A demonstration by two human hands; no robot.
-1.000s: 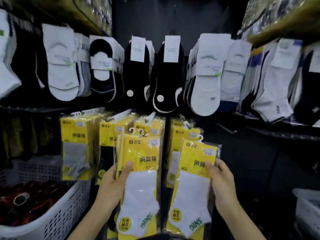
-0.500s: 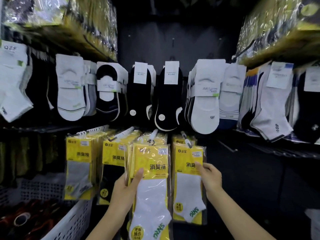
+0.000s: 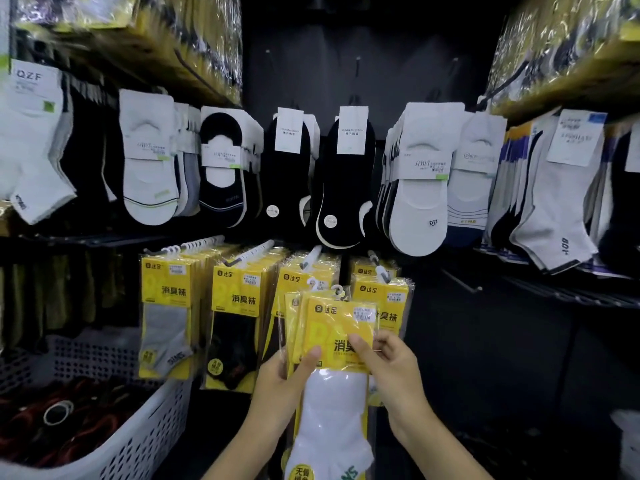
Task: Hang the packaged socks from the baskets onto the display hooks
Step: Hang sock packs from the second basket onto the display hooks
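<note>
Sock packs (image 3: 337, 341), likely light, floppy and slick in plastic, sat at six o'clock. My left hand (image 3: 277, 386) gripped the stack's edge; my right hand (image 3: 391, 372) pinched the front one's stiff yellow card, probably the best hold, display hooks (image 3: 380, 271) at twelve.

Four hooks (image 3: 249, 252) stuck out along the lower row, every one loaded with yellow packs (image 3: 166, 289): grey socks on the leftmost, black on the next, the two right-hand ones partly hidden. Above them hung carded socks, white pairs (image 3: 149, 188) out at the sides and black pairs (image 3: 343, 188) in the middle. Up top, the left shelf (image 3: 156, 60) and the right shelf (image 3: 571, 84) both carried shiny wrapped bundles (image 3: 207, 26). Down at the left, a white basket (image 3: 145, 441) held dark red things.
</note>
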